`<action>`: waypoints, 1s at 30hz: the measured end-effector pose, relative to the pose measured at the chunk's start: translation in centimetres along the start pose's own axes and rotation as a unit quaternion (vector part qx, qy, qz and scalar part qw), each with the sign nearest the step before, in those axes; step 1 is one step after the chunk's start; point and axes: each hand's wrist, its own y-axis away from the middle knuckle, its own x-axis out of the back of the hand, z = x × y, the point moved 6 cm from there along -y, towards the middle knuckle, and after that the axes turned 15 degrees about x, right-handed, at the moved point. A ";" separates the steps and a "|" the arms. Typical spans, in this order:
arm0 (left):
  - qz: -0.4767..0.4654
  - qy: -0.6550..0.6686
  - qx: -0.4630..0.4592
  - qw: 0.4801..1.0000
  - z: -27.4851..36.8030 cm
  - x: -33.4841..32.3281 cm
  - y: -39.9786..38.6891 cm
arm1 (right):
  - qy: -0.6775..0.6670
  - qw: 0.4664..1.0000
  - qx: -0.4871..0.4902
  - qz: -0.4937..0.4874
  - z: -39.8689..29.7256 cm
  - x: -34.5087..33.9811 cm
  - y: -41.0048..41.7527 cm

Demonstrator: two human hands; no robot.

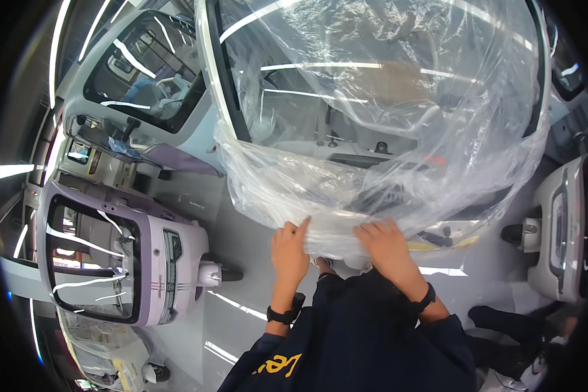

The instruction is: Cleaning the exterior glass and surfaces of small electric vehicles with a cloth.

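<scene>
Clear plastic sheeting [318,186] drapes in creases over the windshield [294,117] and lower front of a small enclosed vehicle before me. At its gathered lower edge, my left hand [290,252] grips the film, thumb or index finger pointing up along it. A short way to the right, my right hand [384,245] has its fingers curled over the same bunched edge; the fingertips are partly hidden in the folds. Through the film, a handlebar and the cabin interior show faintly. A yellow strip [441,246] shows along the film's lower right.
At left stands a lilac-and-white enclosed three-wheeler [147,264], its front wheel [232,274] toward me. Another light-coloured vehicle [553,230] is at right. Behind on the left is a vehicle with a side window [147,73]. A film-wrapped vehicle [103,348] sits lower left. A person's dark-clothed legs [514,328] show lower right.
</scene>
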 end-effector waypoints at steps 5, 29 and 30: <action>0.320 0.144 0.035 0.936 1.4 7.3 1.6 | 0.106 0.950 0.052 0.291 -2.3 10.4 -1.6; 0.269 0.179 -0.081 0.943 0.9 6.4 -0.3 | 0.016 0.950 0.031 0.309 -2.5 6.6 -0.4; 0.177 0.166 -0.087 0.966 0.8 5.2 -0.7 | 0.017 0.950 0.032 0.310 -1.8 5.6 0.0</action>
